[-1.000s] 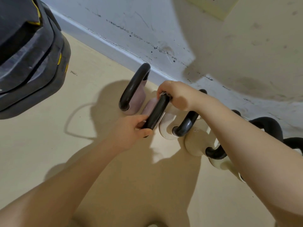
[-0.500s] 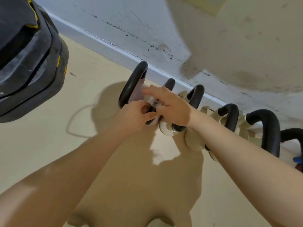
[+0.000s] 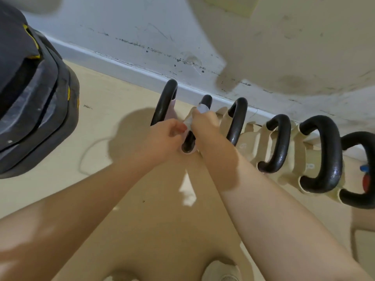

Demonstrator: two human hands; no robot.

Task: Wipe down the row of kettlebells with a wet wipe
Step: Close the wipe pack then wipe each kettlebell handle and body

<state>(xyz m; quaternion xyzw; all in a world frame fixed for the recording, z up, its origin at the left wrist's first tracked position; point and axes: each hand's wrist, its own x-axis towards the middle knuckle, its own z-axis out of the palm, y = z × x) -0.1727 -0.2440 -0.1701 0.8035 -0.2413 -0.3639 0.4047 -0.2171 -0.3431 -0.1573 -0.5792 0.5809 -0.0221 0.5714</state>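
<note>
Our right hand (image 3: 205,120) is pinched around a pale wet wipe (image 3: 199,110), pressing it against the black handle of the 2nd kettlebell (image 3: 206,101) from the left end of the row. The wipe drapes over the upper part of that handle, so we read this as a handle wipe in progress. Our left hand (image 3: 165,136) is curled in just beside it at the handle's lower end; it looks to be steadying the bell or catching a trailing edge of the wipe, though we cannot tell which — the fingers hide the contact.

Moving outward, the 1st kettlebell (image 3: 164,104) stands just left of our hands, its pinkish body partly hidden. To the right run 4 more black handles on cream bodies: the 3rd kettlebell (image 3: 236,120), the 4th (image 3: 279,142), the 5th (image 3: 326,153) and a 6th (image 3: 363,171) cut by the frame edge. All line up along the scuffed baseboard (image 3: 129,63) — likely to keep the floor (image 3: 113,94) clear. A dark padded piece of equipment (image 3: 34,94) sits well apart at far left.
</note>
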